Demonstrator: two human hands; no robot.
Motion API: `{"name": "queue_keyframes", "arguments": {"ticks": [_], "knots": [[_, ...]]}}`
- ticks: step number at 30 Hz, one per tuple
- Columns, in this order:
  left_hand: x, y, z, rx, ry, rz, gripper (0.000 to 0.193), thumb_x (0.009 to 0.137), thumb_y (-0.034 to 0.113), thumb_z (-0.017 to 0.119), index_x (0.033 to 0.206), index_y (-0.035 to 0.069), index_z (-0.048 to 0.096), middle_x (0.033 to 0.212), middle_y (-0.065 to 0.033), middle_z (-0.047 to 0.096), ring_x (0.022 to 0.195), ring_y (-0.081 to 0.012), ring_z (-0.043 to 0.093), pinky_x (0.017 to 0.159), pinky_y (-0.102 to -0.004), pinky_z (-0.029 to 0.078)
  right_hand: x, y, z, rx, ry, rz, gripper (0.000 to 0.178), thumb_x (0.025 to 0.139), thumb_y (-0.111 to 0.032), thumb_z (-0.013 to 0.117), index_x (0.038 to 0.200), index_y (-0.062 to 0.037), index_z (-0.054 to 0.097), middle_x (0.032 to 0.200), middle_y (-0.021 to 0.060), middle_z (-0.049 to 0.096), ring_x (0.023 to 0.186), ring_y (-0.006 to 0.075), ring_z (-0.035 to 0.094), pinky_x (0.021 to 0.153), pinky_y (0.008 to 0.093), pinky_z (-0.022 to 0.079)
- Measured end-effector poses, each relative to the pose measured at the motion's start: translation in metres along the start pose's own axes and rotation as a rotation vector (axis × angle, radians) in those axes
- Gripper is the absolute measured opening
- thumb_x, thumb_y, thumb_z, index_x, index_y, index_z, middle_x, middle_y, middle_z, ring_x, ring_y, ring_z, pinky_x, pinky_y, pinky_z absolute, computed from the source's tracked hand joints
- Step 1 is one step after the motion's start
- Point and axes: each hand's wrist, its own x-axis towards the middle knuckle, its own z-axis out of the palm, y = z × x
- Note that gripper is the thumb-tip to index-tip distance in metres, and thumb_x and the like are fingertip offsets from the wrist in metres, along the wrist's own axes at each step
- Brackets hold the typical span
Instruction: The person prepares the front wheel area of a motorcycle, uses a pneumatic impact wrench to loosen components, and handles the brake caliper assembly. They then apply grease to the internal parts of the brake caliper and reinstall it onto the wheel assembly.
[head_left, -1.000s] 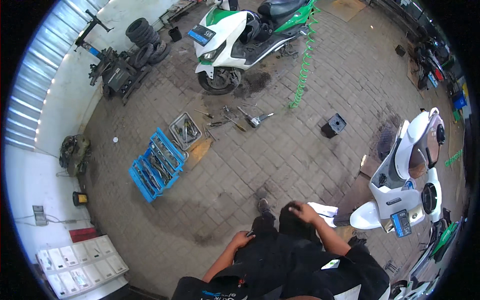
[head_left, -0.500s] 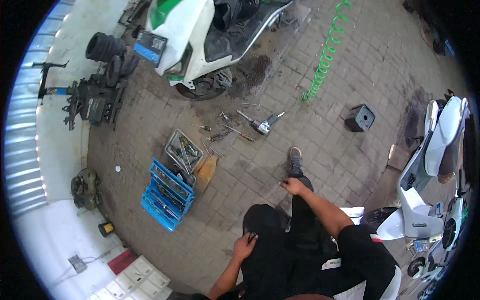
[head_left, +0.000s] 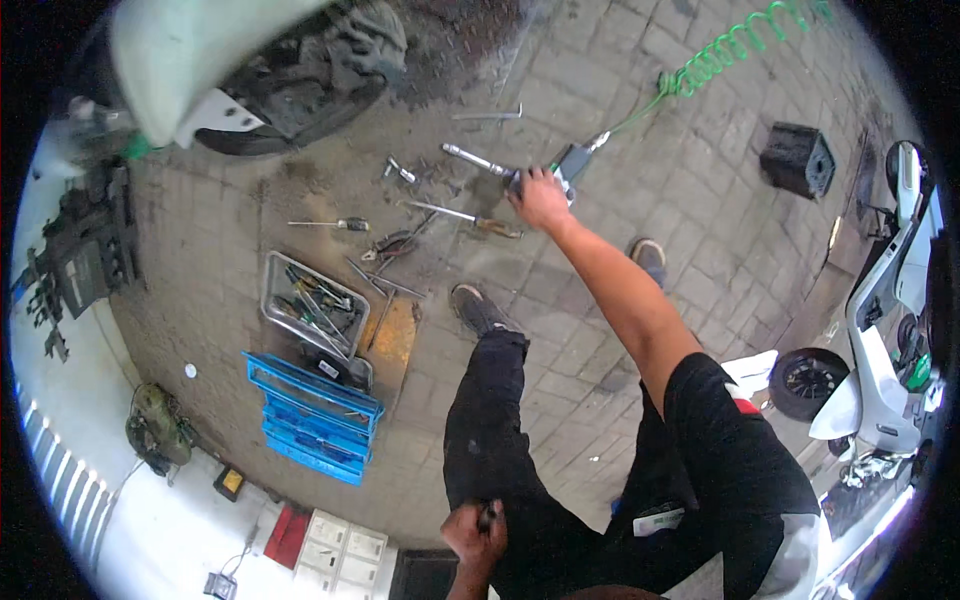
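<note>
On the paving, my right hand (head_left: 541, 200) reaches down over an air impact wrench (head_left: 572, 161), its fingers curled round the body. A long silver extension (head_left: 474, 158) points left from the wrench, and a green coiled air hose (head_left: 715, 68) joins its handle end. By my left thigh, my left hand (head_left: 474, 535) is closed around a small dark object (head_left: 487, 517), whose kind I cannot make out. Nearest the wrench lie a wooden-handled screwdriver (head_left: 495, 227), a bent metal bar (head_left: 488, 115) and a small silver socket piece (head_left: 402, 172).
Pliers (head_left: 392, 243), another screwdriver (head_left: 340, 224) and hex keys (head_left: 385, 285) lie left of my foot. Beyond them are a metal tray (head_left: 268, 290) of tools and a blue toolbox (head_left: 318, 450). A scooter (head_left: 215, 50) stands ahead; a black bin-like block (head_left: 797, 160) sits right.
I have stepped forward and bent closer to the floor tools. My right hand has moved from beside my knee onto the impact wrench. My left hand still holds the small dark object.
</note>
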Motion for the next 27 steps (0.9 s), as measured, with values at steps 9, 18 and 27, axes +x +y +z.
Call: {"name": "queue_keyframes", "arguments": {"ticks": [9,18,27], "knots": [[-0.008,-0.092,-0.022,0.034,0.191,-0.060,0.030,0.075,0.032,0.072,0.066,0.008,0.058,0.053,-0.0118,0.050,0.046,-0.0311,0.050,0.045,-0.0376,0.037,0.057,0.008,0.102,-0.110,0.111,-0.087,0.032,0.090,-0.031,0.055,0.106,-0.0037,0.060,0.109,0.0140,0.060,0.106,0.0312,0.055,0.091,0.0434,0.043],[0.018,-0.090,-0.031,0.002,0.241,-0.034,0.030,0.077,0.032,0.071,0.064,0.009,0.057,0.052,-0.0108,0.048,0.045,-0.0296,0.049,0.045,-0.0378,0.036,0.065,-0.008,0.083,-0.036,0.067,-0.155,0.034,0.091,-0.037,0.055,0.115,-0.0139,0.061,0.111,0.0090,0.062,0.106,0.0306,0.057,0.092,0.0421,0.041],[0.020,-0.087,-0.037,0.150,0.063,0.084,0.028,0.073,0.025,0.074,0.060,0.009,0.054,0.051,-0.0083,0.050,0.044,-0.0273,0.049,0.043,-0.0371,0.034,0.047,0.085,0.023,0.023,-0.122,-0.262,0.057,0.076,-0.047,0.066,0.114,-0.0048,0.062,0.112,0.0149,0.057,0.114,0.0343,0.049,0.100,0.0445,0.037]]}}
